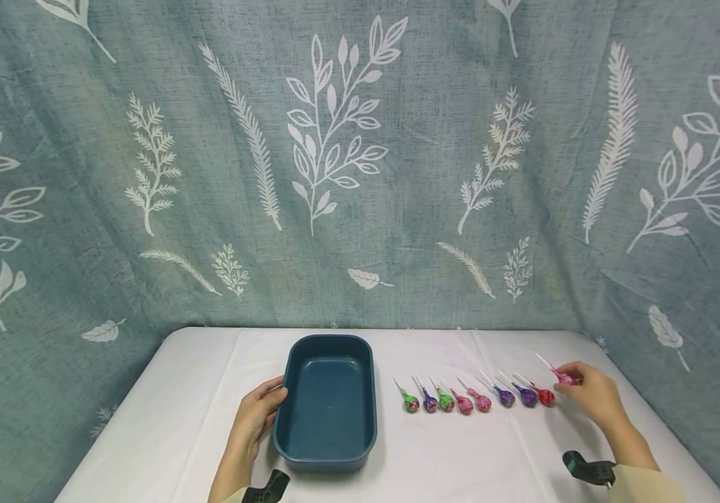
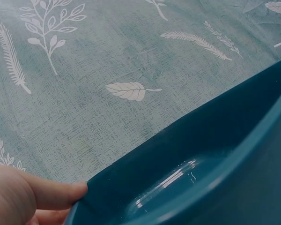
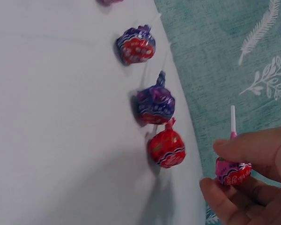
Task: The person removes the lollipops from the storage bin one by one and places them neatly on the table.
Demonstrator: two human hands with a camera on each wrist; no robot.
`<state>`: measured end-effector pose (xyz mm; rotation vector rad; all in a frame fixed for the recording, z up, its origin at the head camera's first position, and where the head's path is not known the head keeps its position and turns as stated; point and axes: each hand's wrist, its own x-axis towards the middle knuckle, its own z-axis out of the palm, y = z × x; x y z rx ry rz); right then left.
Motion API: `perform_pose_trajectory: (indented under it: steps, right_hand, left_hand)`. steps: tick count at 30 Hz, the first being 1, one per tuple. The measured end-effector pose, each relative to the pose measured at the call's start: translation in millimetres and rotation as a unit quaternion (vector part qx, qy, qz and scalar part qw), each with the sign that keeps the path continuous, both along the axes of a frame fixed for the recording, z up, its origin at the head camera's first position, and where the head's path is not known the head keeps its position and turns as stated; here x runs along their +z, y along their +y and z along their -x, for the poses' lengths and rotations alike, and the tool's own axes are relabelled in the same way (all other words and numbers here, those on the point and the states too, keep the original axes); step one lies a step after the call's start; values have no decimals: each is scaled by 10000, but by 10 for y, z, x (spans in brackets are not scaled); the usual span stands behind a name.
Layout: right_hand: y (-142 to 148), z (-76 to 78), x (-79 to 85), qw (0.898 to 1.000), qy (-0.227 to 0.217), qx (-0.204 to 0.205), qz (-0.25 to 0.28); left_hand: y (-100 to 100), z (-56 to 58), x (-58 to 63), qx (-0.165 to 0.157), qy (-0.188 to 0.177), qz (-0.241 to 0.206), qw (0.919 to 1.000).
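Note:
A deep blue rectangular bin (image 1: 328, 412) stands on the white table, and nothing lies inside it. My left hand (image 1: 256, 413) holds its left wall; in the left wrist view the thumb (image 2: 61, 194) lies on the rim with fingers partly hidden below. At the right end of a row of lollipops, my right hand (image 1: 593, 392) pinches a pink-wrapped lollipop (image 1: 566, 378), its white stick pointing up and left. The right wrist view shows that pink lollipop (image 3: 232, 171) between thumb and fingers. Closest to this hand lies a red lollipop (image 1: 546, 397), beside a purple one (image 1: 528, 397).
Several more lollipops in green, purple and pink wrappers, such as a green one (image 1: 410, 403), lie in a row between bin and right hand, sticks toward the back. A leaf-patterned grey-green curtain (image 1: 335, 279) hangs behind and beside the white table (image 1: 448, 461).

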<state>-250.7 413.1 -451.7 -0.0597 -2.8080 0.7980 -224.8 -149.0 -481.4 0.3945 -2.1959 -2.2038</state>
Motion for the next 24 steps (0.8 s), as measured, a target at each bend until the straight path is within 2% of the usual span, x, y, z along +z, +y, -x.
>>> perform_pose_trajectory:
  steps: [9,16,24]
  right_hand:
    - [125,85,-171,9991,-400,-128,-10]
    - [171,117,-203,9973,-709,-207,-31]
    - [156,137,-209,9968,-757,-254,-35]
  left_hand:
    - [1,4,9,39,-30,24,10000]
    - [-2,3,16,78,-73,17,9999]
    - [-6,-7,23,80,-55,-31,9999]
